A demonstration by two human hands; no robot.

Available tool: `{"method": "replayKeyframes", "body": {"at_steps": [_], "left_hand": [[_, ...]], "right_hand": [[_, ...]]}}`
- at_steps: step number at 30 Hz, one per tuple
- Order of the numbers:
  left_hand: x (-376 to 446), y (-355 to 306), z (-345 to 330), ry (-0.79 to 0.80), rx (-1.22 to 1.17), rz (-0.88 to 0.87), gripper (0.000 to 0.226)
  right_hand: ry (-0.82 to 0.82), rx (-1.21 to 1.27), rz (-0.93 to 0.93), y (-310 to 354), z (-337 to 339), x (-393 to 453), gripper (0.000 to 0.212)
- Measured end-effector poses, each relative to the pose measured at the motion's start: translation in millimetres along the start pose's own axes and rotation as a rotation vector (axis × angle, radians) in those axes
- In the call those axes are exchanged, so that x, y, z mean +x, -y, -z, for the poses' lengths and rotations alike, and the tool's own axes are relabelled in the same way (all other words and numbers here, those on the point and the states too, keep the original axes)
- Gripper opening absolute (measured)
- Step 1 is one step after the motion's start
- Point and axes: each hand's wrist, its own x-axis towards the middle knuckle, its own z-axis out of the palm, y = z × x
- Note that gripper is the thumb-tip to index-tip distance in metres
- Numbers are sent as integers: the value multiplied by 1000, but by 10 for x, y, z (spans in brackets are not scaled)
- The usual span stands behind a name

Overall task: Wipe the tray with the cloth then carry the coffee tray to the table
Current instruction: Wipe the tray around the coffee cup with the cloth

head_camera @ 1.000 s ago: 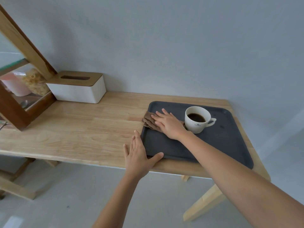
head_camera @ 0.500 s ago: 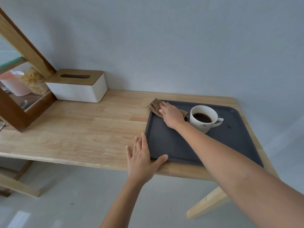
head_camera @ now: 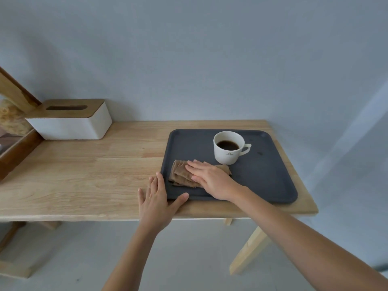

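A dark grey tray (head_camera: 266, 177) lies on the right end of a wooden table (head_camera: 88, 181). A white cup of black coffee (head_camera: 228, 147) stands on the tray's far middle, handle to the right. A folded brown cloth (head_camera: 181, 174) lies on the tray's near left part. My right hand (head_camera: 212, 179) presses flat on the cloth, fingers pointing left. My left hand (head_camera: 157, 202) rests flat on the table at the tray's near left corner, thumb against the tray's front rim.
A white tissue box with a wooden lid (head_camera: 71, 120) stands at the back left against the wall. A wooden-framed shelf (head_camera: 14, 131) sits at the far left. The table's front edge runs just below my left hand; its leg (head_camera: 249, 250) angles down at right.
My right hand has slid the cloth from the tray's far left corner back to the near left part. My left hand has stayed at the tray's corner.
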Motion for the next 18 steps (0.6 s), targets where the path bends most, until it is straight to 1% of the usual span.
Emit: {"method": "replayKeyframes", "body": {"at_steps": [6, 10, 18], "left_hand": [[-20, -30, 21, 6, 26, 9, 103], [-19, -23, 24, 27, 30, 24, 102], [-28, -47, 47, 59, 17, 28, 102]], "right_hand": [[31, 33, -17, -266, 187, -500, 45], [0, 41, -92, -426, 314, -766, 44], [-51, -27, -230, -708, 534, -1140, 44]]}}
